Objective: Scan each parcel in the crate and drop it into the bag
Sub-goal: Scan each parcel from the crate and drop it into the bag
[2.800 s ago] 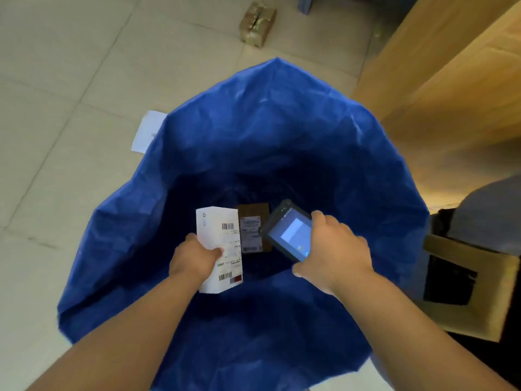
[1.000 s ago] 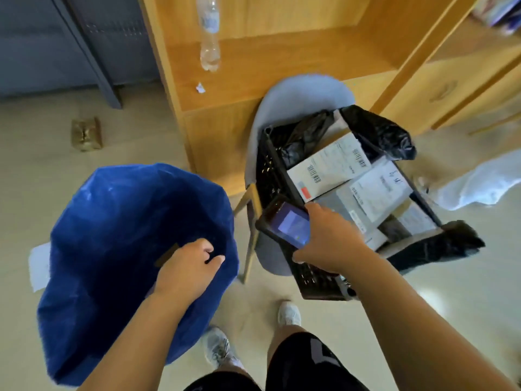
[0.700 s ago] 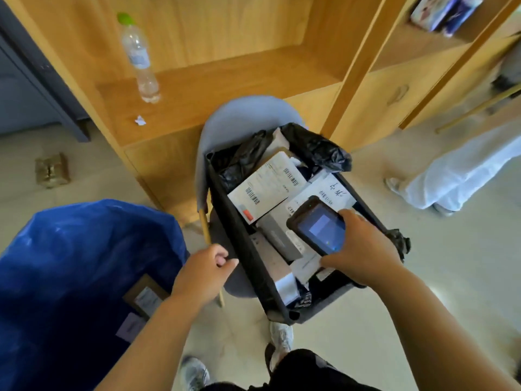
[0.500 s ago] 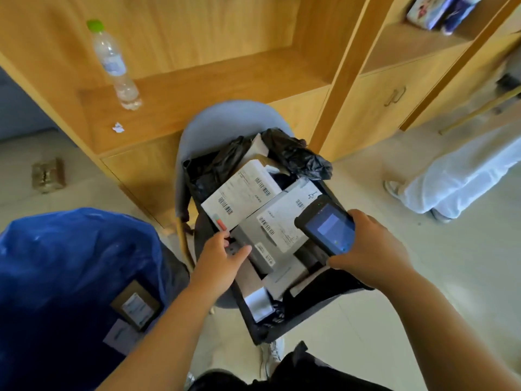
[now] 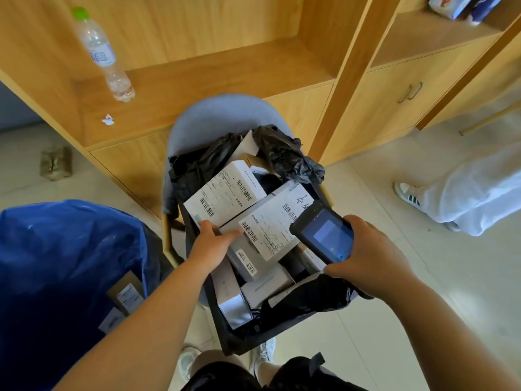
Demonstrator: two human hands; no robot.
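Your left hand (image 5: 210, 244) reaches into the crate (image 5: 225, 331) with its fingers spread loosely, resting on the near edge of a white parcel (image 5: 225, 194) that lies on top of the pile; you cannot tell whether it has taken hold. Your right hand (image 5: 363, 255) is wrapped around a dark handheld scanner (image 5: 324, 232), screen lit and facing up, held just above the crate's right side.

The crate is black and sits on a grey chair (image 5: 214, 117) pushed against a light wooden cabinet (image 5: 197, 71). A clear water bottle (image 5: 103, 55) with a green cap stands on the cabinet's open shelf. The floor (image 5: 394, 320) is pale tile, with a small brown packet (image 5: 55, 162) lying on it to the left and another person's leg in white trousers (image 5: 473, 193) at the right.

Inside the crate, white and grey boxes with barcode labels lie crosswise over one another, with black plastic bags (image 5: 287, 156) bunched at the far end. The blue bag (image 5: 62, 263) stands open on the floor just left of the chair, with 2 labelled parcels showing inside it.
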